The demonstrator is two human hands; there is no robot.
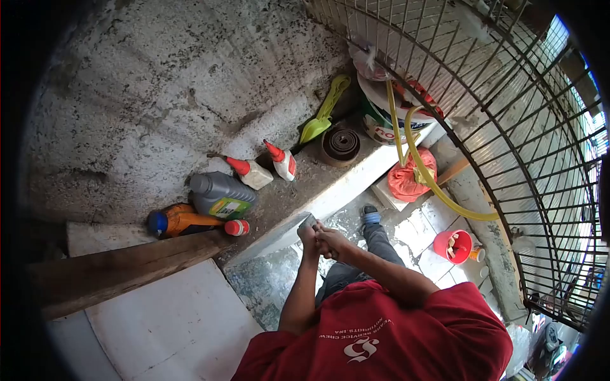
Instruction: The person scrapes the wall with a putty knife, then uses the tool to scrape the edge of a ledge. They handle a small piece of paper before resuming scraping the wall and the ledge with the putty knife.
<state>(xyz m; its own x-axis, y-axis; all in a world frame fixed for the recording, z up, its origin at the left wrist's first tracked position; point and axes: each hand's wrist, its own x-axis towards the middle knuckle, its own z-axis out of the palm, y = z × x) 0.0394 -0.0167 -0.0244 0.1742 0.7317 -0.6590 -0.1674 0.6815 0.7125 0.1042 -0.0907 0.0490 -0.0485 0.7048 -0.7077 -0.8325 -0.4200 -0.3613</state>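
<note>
In the middle of the view my two hands are close together in front of the red shirt. My left hand [307, 236] is closed around a small grey object [308, 222], whose flat end shows above the fingers. Against it, my right hand [330, 242] has its fingers curled; what it holds, if anything, is too small to make out. Both hands are beside the edge of a concrete ledge [289, 200].
On the ledge are an orange bottle [187, 220], a grey bottle [222, 195], red-capped glue bottles [283, 164], a brown coil [341, 145] and a green scoop [316, 129]. A wire cage [508, 127] curves overhead at right. A red bucket [452, 247] stands on the floor.
</note>
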